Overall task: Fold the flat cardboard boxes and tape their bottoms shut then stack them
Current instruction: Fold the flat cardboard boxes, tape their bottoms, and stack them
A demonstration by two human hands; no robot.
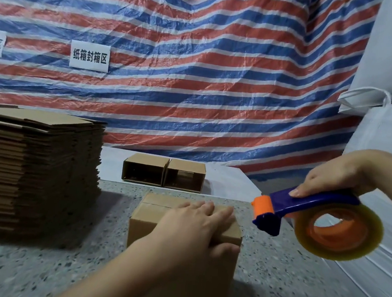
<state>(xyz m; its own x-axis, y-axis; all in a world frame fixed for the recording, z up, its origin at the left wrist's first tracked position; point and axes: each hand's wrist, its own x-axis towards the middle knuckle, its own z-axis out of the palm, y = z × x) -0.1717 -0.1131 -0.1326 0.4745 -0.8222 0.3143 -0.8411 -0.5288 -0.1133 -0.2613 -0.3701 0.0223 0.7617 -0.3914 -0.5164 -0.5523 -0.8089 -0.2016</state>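
**Box three: flaps folded, tape not yet laid**

A folded box [184,228] is held on the counter [38,264] under the flat, straight-fingered left hand [193,224]; its seam shows bare. The tape dispenser [312,220] is gripped in the curled right hand [334,177], held in the air just right of the box. Two formed boxes [164,172] lie behind, side by side, unstacked. A tall pile of flat boxes [36,172] remains. Judged early in the task.

folded brown box [177,220] upright, flaps closed, flat stack [34,169] left
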